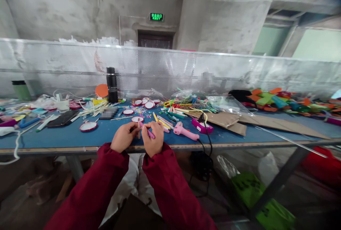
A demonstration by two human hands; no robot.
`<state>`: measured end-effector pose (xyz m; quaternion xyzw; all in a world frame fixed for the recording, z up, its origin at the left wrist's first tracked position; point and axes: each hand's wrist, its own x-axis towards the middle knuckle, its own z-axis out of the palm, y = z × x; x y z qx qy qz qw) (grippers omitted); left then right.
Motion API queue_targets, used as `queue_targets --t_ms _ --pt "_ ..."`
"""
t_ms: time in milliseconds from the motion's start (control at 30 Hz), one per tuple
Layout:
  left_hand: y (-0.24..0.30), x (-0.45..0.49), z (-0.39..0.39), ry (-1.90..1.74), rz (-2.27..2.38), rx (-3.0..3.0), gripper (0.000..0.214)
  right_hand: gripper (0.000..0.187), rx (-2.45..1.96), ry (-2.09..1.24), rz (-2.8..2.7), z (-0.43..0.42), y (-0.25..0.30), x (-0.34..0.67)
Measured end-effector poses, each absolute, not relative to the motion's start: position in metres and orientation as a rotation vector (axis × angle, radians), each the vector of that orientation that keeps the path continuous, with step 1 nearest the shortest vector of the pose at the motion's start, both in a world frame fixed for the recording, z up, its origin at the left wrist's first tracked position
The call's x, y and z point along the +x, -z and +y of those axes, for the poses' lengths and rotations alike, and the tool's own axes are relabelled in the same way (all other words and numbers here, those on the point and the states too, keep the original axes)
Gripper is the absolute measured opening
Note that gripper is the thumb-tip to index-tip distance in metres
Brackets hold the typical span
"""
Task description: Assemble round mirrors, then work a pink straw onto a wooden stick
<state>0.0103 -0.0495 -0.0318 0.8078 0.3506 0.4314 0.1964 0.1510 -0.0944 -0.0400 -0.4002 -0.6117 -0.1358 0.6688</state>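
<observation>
The person's left-hand grip (123,136) and right-hand grip (153,137) meet above the near edge of a blue desk (106,138), both wrists in dark red sleeves (178,184). The right-hand grip is clamped on a pink stick (150,134), which slants down to the right between thumb and fingers. The left-hand grip has its fingertips drawn close at a thin brown strip (139,132) between the 2 hands; I cannot tell whether it clamps the strip or the pink stick's upper end.

Just behind the fingers lies 1 red-rimmed white disc (136,119); a larger rimmed disc (88,126) lies to the left, near the desk edge. Beside the right-hand grip are yellow and pale pens (163,122), then a pink glue gun (186,132) on its side and a magenta box (201,126) with a black cable (208,136). Farther back, a black bottle (112,86) stands upright near the mesh screen (160,68). Flat cardboard (217,118) lies to the right.
</observation>
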Motion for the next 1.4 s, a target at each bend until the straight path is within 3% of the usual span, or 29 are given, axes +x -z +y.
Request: queue_targets --t_ms 1400 --pt "0.0323 0.0103 -0.0484 -1.209 0.978 2.257 0.029 0.014 -0.913 0.303 -1.373 -0.0964 0.0395 0.1511"
